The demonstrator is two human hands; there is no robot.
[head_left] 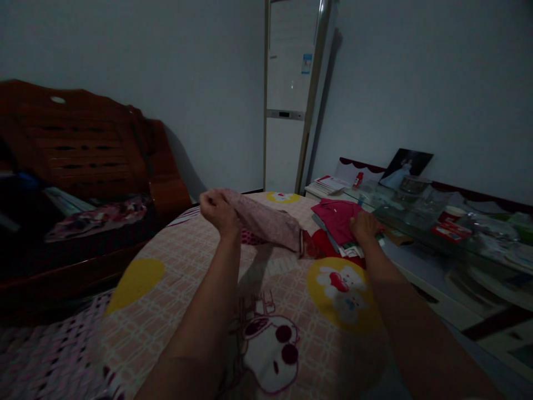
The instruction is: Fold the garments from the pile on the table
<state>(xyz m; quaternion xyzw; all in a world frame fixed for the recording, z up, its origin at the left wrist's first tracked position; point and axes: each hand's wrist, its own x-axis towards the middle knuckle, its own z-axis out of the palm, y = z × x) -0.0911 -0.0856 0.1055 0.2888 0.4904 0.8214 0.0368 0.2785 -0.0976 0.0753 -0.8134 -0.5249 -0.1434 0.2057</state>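
Observation:
My left hand (220,212) is closed around one end of a pale pink garment (270,222), raised a little over the round table. The garment stretches to the right, and its far end hangs down to the tablecloth. Beneath it shows a bit of dark pink patterned cloth (252,238). My right hand (365,226) has its fingers curled at the right edge of a folded bright pink garment (338,218). That garment lies on top of a small stack of folded clothes, with grey and white cloth showing below it. Red cloth (320,243) lies beside the stack.
A patterned cloth (175,294) covers the round table. At right stands a glass-topped cabinet (400,222) with a photo (406,166), papers (331,184) and a red bottle (358,179). A wooden bench (83,144) is at left, a tall white air conditioner (287,150) behind.

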